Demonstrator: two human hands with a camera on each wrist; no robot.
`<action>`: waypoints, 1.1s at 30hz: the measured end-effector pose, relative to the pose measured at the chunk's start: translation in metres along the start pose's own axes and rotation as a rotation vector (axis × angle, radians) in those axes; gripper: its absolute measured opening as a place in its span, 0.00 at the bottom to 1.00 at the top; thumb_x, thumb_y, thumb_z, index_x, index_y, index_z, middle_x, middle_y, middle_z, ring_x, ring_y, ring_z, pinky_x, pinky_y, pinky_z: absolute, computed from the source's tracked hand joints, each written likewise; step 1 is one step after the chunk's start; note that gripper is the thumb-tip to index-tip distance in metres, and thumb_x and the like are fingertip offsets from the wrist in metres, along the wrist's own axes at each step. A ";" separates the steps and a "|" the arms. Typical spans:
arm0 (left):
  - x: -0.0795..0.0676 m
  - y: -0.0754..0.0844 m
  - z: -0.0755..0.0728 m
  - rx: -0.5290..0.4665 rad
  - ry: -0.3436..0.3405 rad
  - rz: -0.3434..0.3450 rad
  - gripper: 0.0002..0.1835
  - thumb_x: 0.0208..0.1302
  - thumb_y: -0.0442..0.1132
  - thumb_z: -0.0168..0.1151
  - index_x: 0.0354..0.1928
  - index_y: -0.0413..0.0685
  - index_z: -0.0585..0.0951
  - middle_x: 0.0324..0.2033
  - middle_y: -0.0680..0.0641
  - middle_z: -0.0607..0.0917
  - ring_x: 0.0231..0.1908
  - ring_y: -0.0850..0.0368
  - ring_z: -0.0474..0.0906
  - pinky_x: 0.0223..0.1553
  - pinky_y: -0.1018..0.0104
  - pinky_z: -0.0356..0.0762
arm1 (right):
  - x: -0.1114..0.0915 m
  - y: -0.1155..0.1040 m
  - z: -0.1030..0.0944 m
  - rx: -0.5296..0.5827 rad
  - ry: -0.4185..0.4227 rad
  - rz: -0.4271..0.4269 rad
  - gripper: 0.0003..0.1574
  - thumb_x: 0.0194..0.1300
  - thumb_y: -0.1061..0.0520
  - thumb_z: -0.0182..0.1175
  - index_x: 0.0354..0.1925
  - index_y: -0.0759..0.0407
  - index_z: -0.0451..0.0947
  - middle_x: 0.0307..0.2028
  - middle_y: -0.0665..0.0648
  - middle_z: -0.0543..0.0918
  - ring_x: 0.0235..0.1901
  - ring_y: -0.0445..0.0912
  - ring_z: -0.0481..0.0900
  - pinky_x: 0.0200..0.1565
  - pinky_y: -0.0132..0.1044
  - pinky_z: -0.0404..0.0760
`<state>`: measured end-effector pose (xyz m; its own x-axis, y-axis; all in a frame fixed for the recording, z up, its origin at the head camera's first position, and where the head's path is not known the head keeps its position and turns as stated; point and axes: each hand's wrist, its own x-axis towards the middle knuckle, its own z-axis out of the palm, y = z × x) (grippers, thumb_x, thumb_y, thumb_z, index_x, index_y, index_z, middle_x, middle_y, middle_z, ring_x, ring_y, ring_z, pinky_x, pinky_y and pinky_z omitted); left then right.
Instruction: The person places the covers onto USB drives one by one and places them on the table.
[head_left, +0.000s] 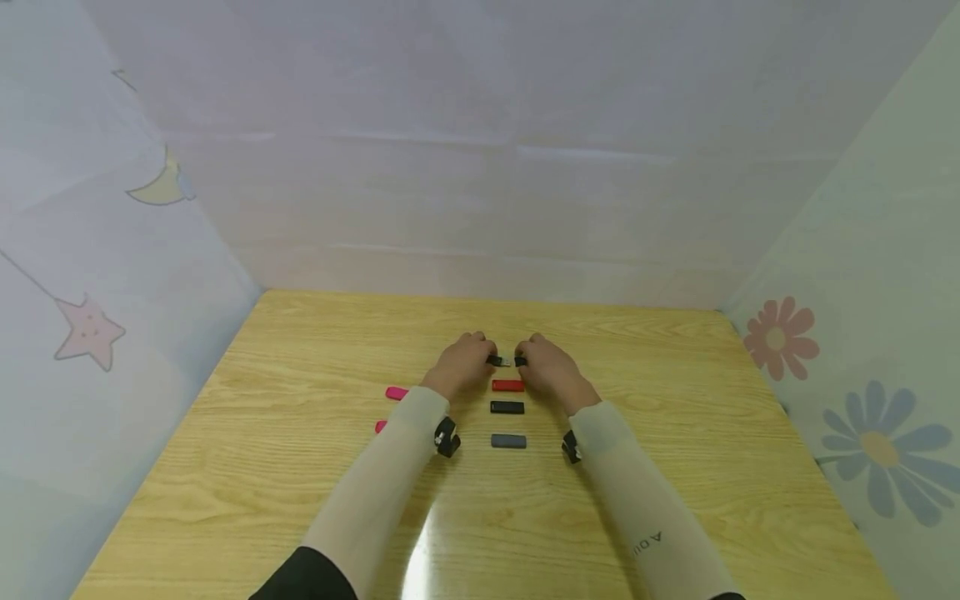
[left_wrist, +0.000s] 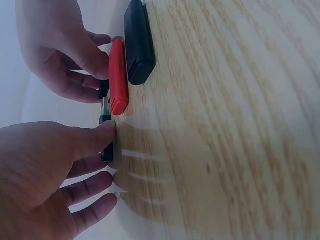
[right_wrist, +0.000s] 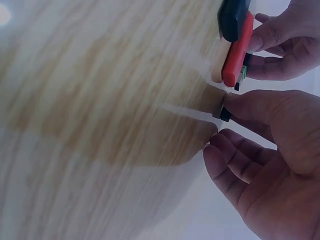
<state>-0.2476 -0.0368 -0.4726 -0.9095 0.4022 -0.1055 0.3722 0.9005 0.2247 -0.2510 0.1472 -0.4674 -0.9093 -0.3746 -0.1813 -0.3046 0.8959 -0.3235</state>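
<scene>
Near the far middle of the table, my left hand (head_left: 463, 365) pinches a black USB flash drive (head_left: 494, 361) between thumb and fingers. Its bare metal plug points right, toward my other hand. Facing it across a small gap, my right hand (head_left: 552, 371) pinches a small black cap (head_left: 521, 362), mostly covered by the fingertips. In the left wrist view the drive (left_wrist: 106, 154) lies just above or on the wood; which one I cannot tell. A red USB flash drive (head_left: 507, 386) lies just nearer, between the hands.
Below the red drive lie a black flash drive (head_left: 507, 407) and a grey one (head_left: 508, 441), in a column. Two pink pieces (head_left: 396, 392) sit left, partly hidden by the left sleeve. Printed cloth walls (head_left: 480, 217) border the wooden table (head_left: 262, 467).
</scene>
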 end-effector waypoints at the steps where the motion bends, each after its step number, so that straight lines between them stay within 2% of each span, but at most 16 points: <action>1: -0.001 0.001 0.000 -0.001 0.001 -0.005 0.14 0.73 0.45 0.62 0.56 0.50 0.83 0.48 0.48 0.79 0.50 0.51 0.74 0.51 0.57 0.79 | 0.000 0.000 0.000 0.000 0.002 -0.001 0.19 0.73 0.58 0.58 0.59 0.59 0.79 0.52 0.61 0.77 0.44 0.51 0.77 0.49 0.48 0.80; 13: 0.000 0.005 0.004 0.030 0.027 -0.031 0.10 0.72 0.43 0.64 0.49 0.50 0.85 0.43 0.50 0.81 0.47 0.52 0.77 0.48 0.59 0.80 | 0.001 -0.002 0.005 -0.002 0.022 -0.005 0.14 0.75 0.60 0.56 0.56 0.60 0.80 0.48 0.60 0.78 0.43 0.52 0.78 0.49 0.48 0.81; 20: 0.000 0.005 0.002 -0.016 0.023 -0.044 0.09 0.72 0.41 0.63 0.49 0.47 0.85 0.43 0.48 0.82 0.45 0.53 0.79 0.47 0.60 0.81 | 0.000 0.001 0.008 -0.002 0.059 0.011 0.11 0.75 0.59 0.56 0.50 0.59 0.81 0.47 0.58 0.81 0.47 0.53 0.80 0.50 0.49 0.81; 24: -0.001 0.004 -0.001 -0.045 0.039 -0.034 0.07 0.73 0.40 0.62 0.46 0.45 0.84 0.41 0.47 0.84 0.42 0.54 0.80 0.44 0.60 0.81 | -0.002 0.002 0.006 0.027 0.101 0.020 0.09 0.75 0.58 0.56 0.47 0.58 0.81 0.44 0.56 0.83 0.44 0.51 0.81 0.46 0.49 0.82; 28: -0.003 0.002 -0.004 -0.080 0.068 -0.020 0.06 0.74 0.39 0.61 0.44 0.44 0.82 0.38 0.47 0.85 0.40 0.53 0.81 0.43 0.60 0.81 | -0.008 0.003 0.003 0.060 0.120 0.026 0.10 0.76 0.57 0.54 0.49 0.58 0.80 0.42 0.55 0.83 0.41 0.50 0.80 0.43 0.48 0.82; 33: -0.009 0.000 -0.008 -0.124 0.101 -0.006 0.07 0.73 0.40 0.61 0.45 0.44 0.82 0.39 0.47 0.85 0.40 0.53 0.82 0.44 0.59 0.81 | -0.017 0.001 -0.003 0.074 0.161 0.014 0.12 0.76 0.56 0.55 0.52 0.58 0.80 0.47 0.57 0.84 0.45 0.52 0.81 0.47 0.50 0.82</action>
<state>-0.2407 -0.0415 -0.4635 -0.9280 0.3725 -0.0104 0.3466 0.8729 0.3433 -0.2370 0.1555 -0.4616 -0.9488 -0.3136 -0.0368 -0.2752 0.8785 -0.3906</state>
